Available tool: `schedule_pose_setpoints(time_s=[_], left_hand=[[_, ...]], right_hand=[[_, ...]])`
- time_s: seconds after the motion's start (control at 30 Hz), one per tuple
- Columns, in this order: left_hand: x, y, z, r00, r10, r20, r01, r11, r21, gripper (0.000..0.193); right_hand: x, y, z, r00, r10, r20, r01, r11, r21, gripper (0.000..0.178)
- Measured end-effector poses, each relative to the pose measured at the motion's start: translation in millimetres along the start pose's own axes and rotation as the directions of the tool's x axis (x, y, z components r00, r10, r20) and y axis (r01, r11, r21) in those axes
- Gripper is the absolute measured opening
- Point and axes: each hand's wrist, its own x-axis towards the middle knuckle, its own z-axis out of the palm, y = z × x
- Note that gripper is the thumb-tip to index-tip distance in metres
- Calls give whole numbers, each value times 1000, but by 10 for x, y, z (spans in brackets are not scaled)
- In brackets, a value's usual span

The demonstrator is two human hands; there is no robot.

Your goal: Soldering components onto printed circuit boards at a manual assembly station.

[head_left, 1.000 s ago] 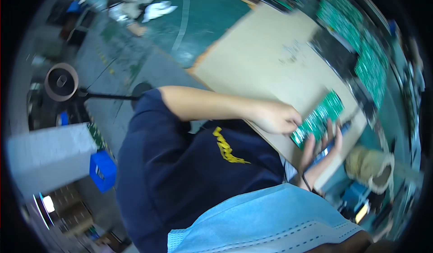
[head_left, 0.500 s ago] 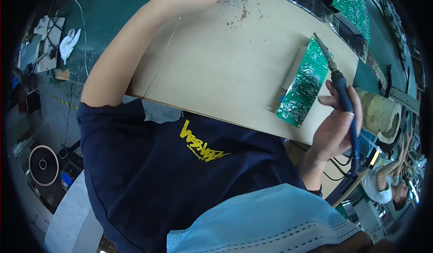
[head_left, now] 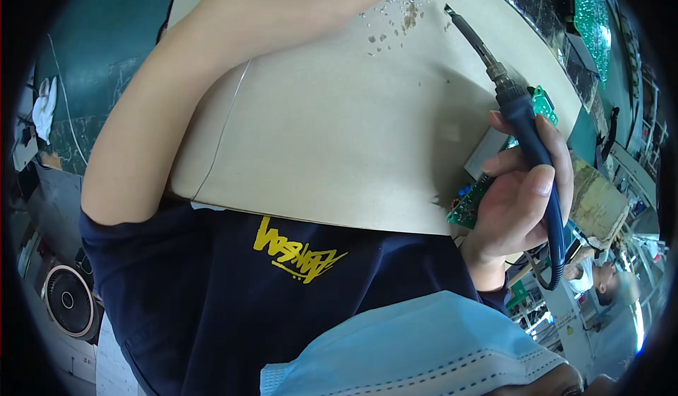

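My right hand (head_left: 519, 198) is wrapped round the dark blue handle of a soldering iron (head_left: 526, 117). Its metal tip points up and left, above the pale board (head_left: 332, 149), close to scattered small bits (head_left: 409, 18). Partly behind that hand, a green circuit board (head_left: 466, 209) lies with components under it. At the top edge, my left hand (head_left: 325, 4) looks closed, with its fingers mostly cut off by the frame; what they hold is hidden. A thin silvery wire (head_left: 227, 124) runs from beneath my left forearm to the board's near edge.
Beyond the pale board's right side stand another green circuit board (head_left: 593, 32) and a worn, beige cylindrical thing (head_left: 597, 194). A white glove (head_left: 44, 110) lies far left, a round fan (head_left: 68, 300) below it. Another person (head_left: 597, 279) is at the far right.
My right hand has swung the soldering iron's tip left, away from the circuit board toward the scattered bits. My left hand sits farther right in the view. The whole view has shifted.
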Motion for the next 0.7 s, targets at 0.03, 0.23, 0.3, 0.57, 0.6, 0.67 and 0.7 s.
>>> schedule_pose_setpoints(time_s=[0.03,0.23,0.3,0.57,0.6,0.67,0.7], left_hand=[[-8,-2,-3,1000,-21,13,20,1000,19,3],[-11,-56,44,1000,16,15,-17,999,29,4],[-16,-59,58,996,87,-25,-85,994,69,5],[-25,-104,8,998,57,36,-59,997,52,4],[-26,-104,7,998,56,37,-58,997,52,4],[-27,-96,3,998,47,52,-50,997,55,4],[-26,-94,4,997,42,59,-46,997,57,4]], right_hand=[[-4,1,8,1000,4,28,-4,1000,-8,51],[7,14,36,998,9,67,-6,999,-40,50],[12,17,38,996,24,84,-21,999,-41,49],[-21,11,2,994,38,99,-35,999,-32,47],[-17,15,-2,994,39,99,-37,999,-31,47],[-6,24,-11,991,31,126,-27,999,-35,45],[-1,28,-13,990,28,141,-23,999,-37,45]])
